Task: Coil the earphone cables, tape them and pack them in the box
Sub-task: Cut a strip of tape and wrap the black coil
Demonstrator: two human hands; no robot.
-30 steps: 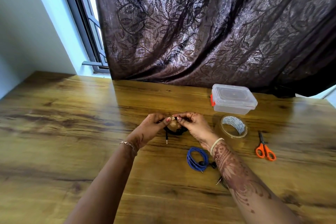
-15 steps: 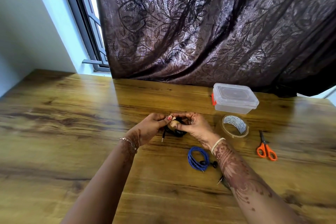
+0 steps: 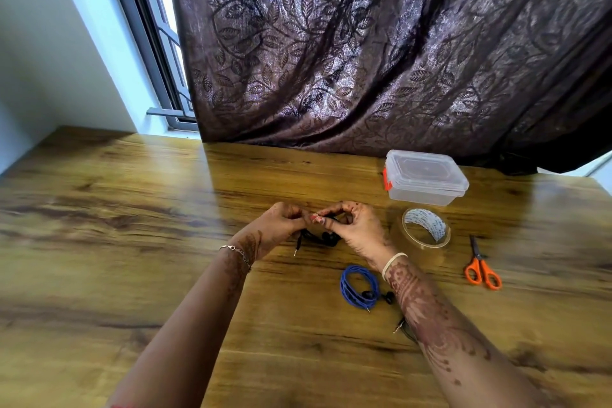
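Both hands meet over the middle of the wooden table [image 3: 132,242]. My left hand [image 3: 276,225] and my right hand [image 3: 356,228] pinch a coiled black earphone cable [image 3: 326,238] between their fingertips; its jack hangs down to the left. A coiled blue earphone cable [image 3: 356,286] lies on the table just in front of my right wrist. Another cable's jack [image 3: 397,328] pokes out from under my right forearm. The clear plastic box [image 3: 425,177], lid on with an orange clasp, stands behind to the right. A roll of clear tape [image 3: 425,228] lies flat in front of it.
Orange-handled scissors [image 3: 482,270] lie to the right of the tape. A dark patterned curtain [image 3: 364,43] hangs down to the table's back edge, with a window [image 3: 155,43] at its left.
The hands have turned the black coil slightly; the earbuds now hang lower in front, and the fingertips pinch closer together at the top.
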